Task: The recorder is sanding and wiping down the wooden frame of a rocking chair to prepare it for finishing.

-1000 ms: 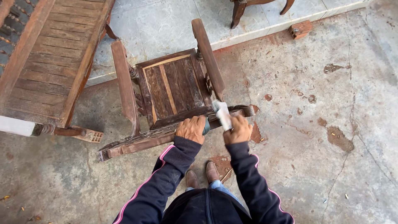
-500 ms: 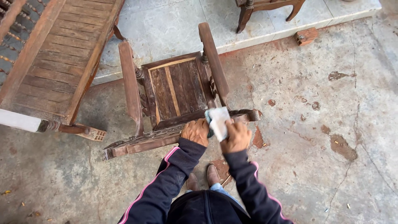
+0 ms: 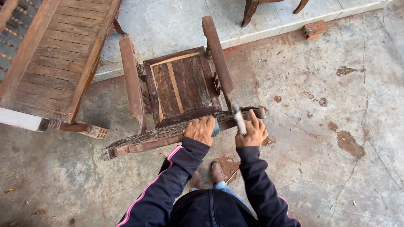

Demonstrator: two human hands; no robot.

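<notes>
Holding a pale folded sheet (image 3: 239,119) between its fingers, our right hand (image 3: 251,133) rests just beside the top rail (image 3: 168,135) of the wooden chair (image 3: 181,88). Our left hand (image 3: 200,130) presses flat on this rail, fingers spread, clamping nothing. We see the rail's long axis running leftward from both hands.

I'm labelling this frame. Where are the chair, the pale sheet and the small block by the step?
chair (image 3: 181,84), head view, on the seat slats.
pale sheet (image 3: 239,118), head view, mid-strip above the right hand.
small block (image 3: 314,29), head view, on its top face.
</notes>
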